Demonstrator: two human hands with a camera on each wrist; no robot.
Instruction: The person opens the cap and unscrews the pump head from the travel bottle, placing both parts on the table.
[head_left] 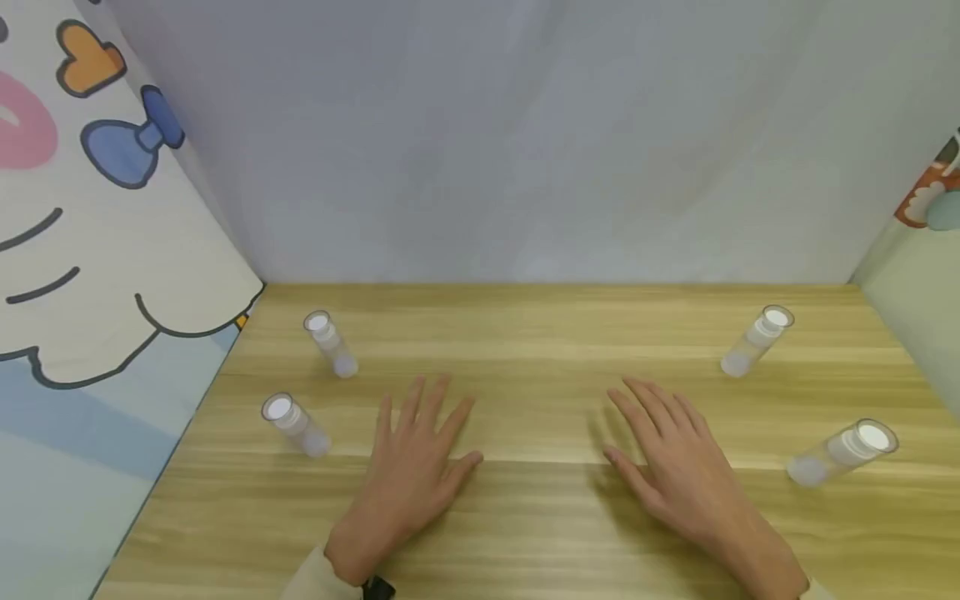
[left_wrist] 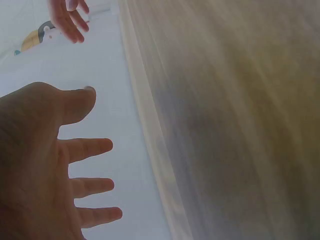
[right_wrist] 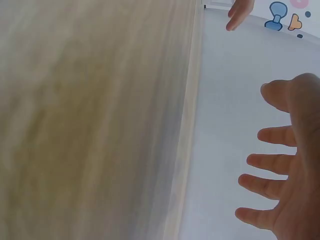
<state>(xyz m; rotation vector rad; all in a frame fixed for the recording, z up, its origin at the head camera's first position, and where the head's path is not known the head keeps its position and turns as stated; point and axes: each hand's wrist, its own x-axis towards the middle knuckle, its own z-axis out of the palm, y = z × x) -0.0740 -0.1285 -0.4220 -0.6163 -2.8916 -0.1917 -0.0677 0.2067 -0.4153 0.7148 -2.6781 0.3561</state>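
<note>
Palm down over the wooden table (head_left: 525,508), my left hand (head_left: 408,471) holds nothing, its fingers spread. To its left stand two clear vials with white caps, a nearer vial (head_left: 297,425) and a farther vial (head_left: 332,344). My right hand (head_left: 678,467) is also empty, fingers extended and thumb apart. On its right are another two white-capped vials, the far one (head_left: 756,342) and the near one (head_left: 840,454). Both wrist views show the hands with spread fingers and bare palms; no vial appears in either.
A plain pale backdrop (head_left: 525,150) rises along the table's far edge. On the left hangs a cloth with cartoon prints (head_left: 112,242); another pale side panel (head_left: 911,308) borders the right. A dark band (head_left: 378,587) shows at the left sleeve.
</note>
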